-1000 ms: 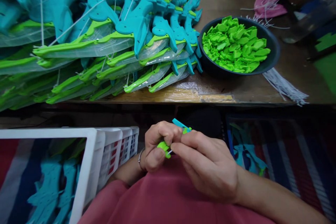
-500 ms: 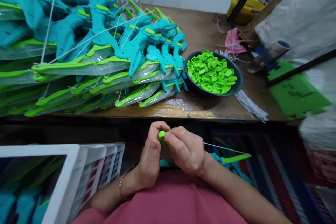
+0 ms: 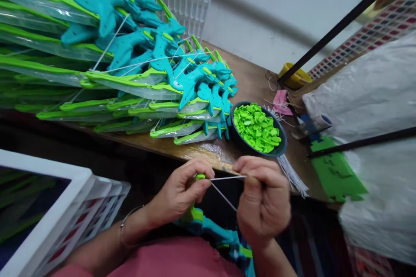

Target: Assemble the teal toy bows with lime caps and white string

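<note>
Below the near edge of the brown wooden table (image 3: 245, 67) sits a turquoise-and-green plastic bow-shaped piece (image 3: 216, 229); the left hand (image 3: 180, 192) pinches its green tip (image 3: 200, 176), the right hand (image 3: 264, 197) grips a thin white cord (image 3: 227, 178).

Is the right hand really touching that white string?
Touching. In the head view, the right hand pinches the white string, which runs straight into its grip.

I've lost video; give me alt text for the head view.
Left hand grips a green plastic end; right hand holds a white cord stretched between the hands, with a teal-and-green piece below. Behind, a wooden table bears similar pieces and a dark bowl of green parts; a white crate stands at lower left.
</note>
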The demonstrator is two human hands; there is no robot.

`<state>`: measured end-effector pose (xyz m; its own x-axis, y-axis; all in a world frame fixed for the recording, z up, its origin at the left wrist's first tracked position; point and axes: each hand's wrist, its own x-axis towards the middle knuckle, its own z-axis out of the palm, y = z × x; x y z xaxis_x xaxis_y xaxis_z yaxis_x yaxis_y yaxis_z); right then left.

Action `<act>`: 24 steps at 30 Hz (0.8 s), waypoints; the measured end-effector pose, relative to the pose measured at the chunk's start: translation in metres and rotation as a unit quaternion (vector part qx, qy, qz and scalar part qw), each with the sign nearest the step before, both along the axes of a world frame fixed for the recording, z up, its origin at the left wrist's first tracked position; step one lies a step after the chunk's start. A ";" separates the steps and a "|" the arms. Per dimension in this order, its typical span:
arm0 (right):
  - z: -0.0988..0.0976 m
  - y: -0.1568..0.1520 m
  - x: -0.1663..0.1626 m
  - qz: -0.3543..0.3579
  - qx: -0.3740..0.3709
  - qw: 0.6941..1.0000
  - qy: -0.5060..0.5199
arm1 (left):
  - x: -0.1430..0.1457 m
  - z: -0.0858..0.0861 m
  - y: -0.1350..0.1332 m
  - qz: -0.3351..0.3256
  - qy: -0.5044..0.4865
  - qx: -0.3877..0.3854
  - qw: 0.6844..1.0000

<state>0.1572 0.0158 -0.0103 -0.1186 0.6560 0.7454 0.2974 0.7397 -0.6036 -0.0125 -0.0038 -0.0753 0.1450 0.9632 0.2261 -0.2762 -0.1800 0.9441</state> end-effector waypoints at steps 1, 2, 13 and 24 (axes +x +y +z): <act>-0.004 -0.001 -0.001 0.010 -0.008 1.000 -0.017 | -0.002 0.001 0.001 0.001 0.001 0.004 1.000; -0.008 -0.003 -0.002 0.022 -0.015 0.999 -0.040 | -0.004 0.001 0.001 0.008 0.006 0.007 1.000; -0.021 -0.007 -0.015 0.097 -0.127 0.983 -0.095 | -0.006 0.002 -0.001 0.003 -0.017 -0.025 1.000; -0.042 0.001 -0.032 0.143 -0.336 0.929 0.065 | -0.021 -0.005 -0.001 -0.020 -0.048 -0.043 0.998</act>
